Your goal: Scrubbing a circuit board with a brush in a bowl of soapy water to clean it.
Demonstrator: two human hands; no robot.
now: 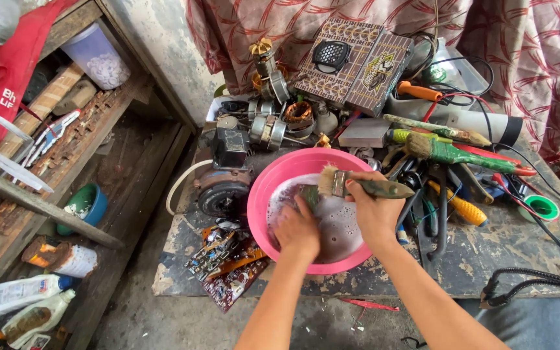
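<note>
Both forearms reach into pink basin [260, 194]; right hand [374, 210] fingers grip paintbrush [358, 186], left hand [297, 230] fingers clasp a submerged part. Scrubbing underway; rinsing seems due.

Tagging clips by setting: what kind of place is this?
Likely a small repair workshop for electrical or motor gear. A cluttered workbench holds motor windings, circuit boards and screwdrivers. The right hand holds a paintbrush over a pink basin of foamy liquid, with the left hand in the basin.

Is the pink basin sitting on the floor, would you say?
No, the pink basin rests on the cluttered workbench, with both hands over it.
</note>
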